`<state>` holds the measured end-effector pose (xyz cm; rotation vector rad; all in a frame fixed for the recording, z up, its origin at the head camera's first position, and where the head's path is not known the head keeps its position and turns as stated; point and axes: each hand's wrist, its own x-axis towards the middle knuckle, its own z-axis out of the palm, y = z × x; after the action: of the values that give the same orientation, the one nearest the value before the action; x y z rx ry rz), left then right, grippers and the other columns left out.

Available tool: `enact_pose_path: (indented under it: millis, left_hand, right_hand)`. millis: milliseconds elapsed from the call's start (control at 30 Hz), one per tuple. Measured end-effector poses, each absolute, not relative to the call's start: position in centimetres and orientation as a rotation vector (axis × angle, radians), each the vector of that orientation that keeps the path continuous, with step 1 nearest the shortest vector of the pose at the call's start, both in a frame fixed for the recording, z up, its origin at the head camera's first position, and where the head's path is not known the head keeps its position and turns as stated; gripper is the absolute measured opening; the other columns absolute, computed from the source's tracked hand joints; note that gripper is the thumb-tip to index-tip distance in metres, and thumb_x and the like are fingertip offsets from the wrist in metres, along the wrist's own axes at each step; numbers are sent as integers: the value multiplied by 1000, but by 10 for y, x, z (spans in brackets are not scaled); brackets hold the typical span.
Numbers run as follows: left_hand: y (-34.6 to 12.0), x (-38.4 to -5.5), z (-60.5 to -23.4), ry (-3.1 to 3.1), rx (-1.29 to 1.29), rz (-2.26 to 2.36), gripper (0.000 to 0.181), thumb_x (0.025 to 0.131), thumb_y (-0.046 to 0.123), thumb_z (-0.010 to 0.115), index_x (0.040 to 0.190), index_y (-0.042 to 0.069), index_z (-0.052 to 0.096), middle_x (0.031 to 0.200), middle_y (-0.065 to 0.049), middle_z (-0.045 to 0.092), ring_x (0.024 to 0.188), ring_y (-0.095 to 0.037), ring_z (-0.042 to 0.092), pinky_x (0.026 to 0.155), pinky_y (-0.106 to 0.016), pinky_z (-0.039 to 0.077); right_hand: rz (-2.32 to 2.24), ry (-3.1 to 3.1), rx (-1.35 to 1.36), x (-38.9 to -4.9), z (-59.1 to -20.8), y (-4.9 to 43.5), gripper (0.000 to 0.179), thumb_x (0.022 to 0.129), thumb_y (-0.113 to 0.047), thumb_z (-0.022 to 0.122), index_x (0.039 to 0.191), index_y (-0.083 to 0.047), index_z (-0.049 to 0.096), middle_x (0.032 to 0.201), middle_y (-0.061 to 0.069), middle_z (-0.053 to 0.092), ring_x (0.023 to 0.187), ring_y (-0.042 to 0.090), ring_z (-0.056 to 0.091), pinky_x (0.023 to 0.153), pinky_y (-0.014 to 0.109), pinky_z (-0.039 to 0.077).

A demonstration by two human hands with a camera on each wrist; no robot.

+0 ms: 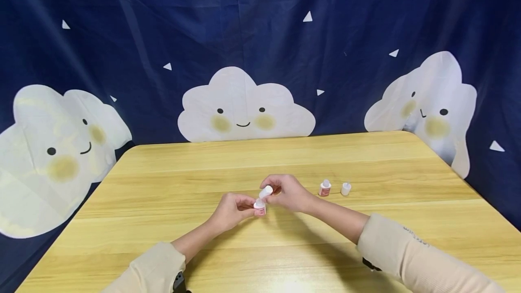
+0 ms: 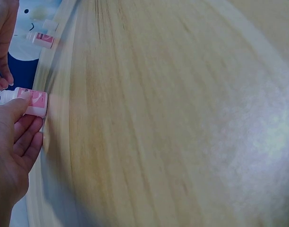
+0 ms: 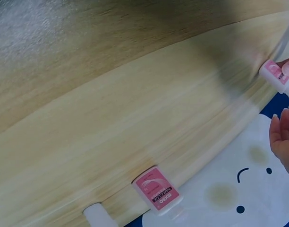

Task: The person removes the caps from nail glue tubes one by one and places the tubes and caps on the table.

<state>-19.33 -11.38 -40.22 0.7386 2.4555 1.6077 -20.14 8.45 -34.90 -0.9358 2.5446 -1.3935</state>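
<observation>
In the head view my left hand (image 1: 230,211) pinches a small white nail glue bottle (image 1: 259,210) with a pink label, upright at the tabletop. The left wrist view shows the thumb across the label and fingers behind the bottle (image 2: 37,101). My right hand (image 1: 288,192) pinches a white cap (image 1: 266,191), tilted right above the bottle's clear neck. In the right wrist view the curled right fingers (image 3: 286,130) show beside the bottle, while the cap is mostly out of frame.
To the right of my hands stands a second uncapped nail glue bottle (image 1: 324,189), with a white cap (image 1: 346,188) beside it. The wooden table (image 1: 195,171) ends at a dark blue curtain (image 1: 277,21) with white clouds.
</observation>
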Motion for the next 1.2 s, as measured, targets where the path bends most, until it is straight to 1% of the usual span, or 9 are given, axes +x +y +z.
enact_pose_path:
  millis: [133,333,533,633,800,967,1200]
  left_hand:
    - [-114,-193,-402,2451,732,1609,21,79,9,72,92,-7,69,89,-21,71,79,-22,70,68,-17,56]
    - [-115,-193,-403,2467,731,1599,22,79,10,73,92,-7,69,89,-20,71,78,-21,70,68,-17,55]
    - [-115,-192,-403,2478,728,1595,21,78,9,73,91,-7,69,89,-20,71,78,-21,70,67,-16,55]
    - [-115,-192,-402,2481,718,1588,21,79,9,73,92,-7,69,89,-20,71,78,-22,70,67,-17,55]
    - [-114,-191,-402,2482,710,1590,21,78,9,73,91,-7,69,88,-20,71,78,-22,70,67,-17,55]
    - [-114,-191,-402,2465,706,1614,21,78,8,73,91,-7,69,88,-20,71,77,-21,70,67,-16,55]
    - [-113,-190,-401,2460,706,1620,21,78,10,73,91,-6,70,88,-19,71,78,-22,70,67,-15,55]
  right_hand:
    - [-1334,2570,-945,-202,-348,86,18,78,2,67,96,5,66,88,13,68,74,7,59,70,16,52]
    - [-1267,2614,-945,-202,-344,88,15,77,0,69,91,2,68,84,9,68,71,4,55,69,15,50]
    - [-1214,2624,-953,-203,-343,92,13,77,0,70,90,2,67,80,8,68,66,3,50,61,15,46]
    - [-1173,2622,-952,-203,-342,93,15,77,1,69,92,5,67,81,9,68,65,3,49,58,15,45]
    - [-1065,2642,-936,-202,-341,94,16,78,2,69,93,7,69,85,13,71,67,3,53,59,13,47]
    - [-1034,2652,-993,-202,-342,96,13,78,2,69,90,5,69,82,11,71,66,2,51,58,13,47]
    - [-1050,2645,-992,-202,-343,101,16,78,0,69,93,7,68,82,10,71,67,2,52,60,14,47]
